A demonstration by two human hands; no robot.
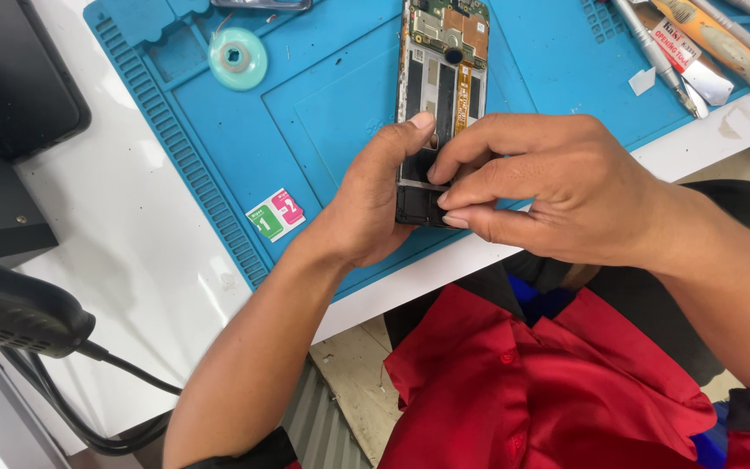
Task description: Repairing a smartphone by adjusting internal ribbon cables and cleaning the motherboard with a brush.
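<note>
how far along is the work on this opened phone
Done: the phone lies on the blue mat with its back off, boards bare. In hand: the left hand steadies its lower end while the right hand fingers press there. Left: the back is still off; tools wait nearby.

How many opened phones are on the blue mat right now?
1: the opened phone at the mat's middle, gripped by left hand and right hand. More may sit beyond the frame.

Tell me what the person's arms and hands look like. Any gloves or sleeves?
No gloves: the left hand and right hand are bare, with no rings or watch showing. Both forearms are bare too. Dark sleeve cuffs sit near the elbows, and the shirt is shiny red with buttons.
</note>
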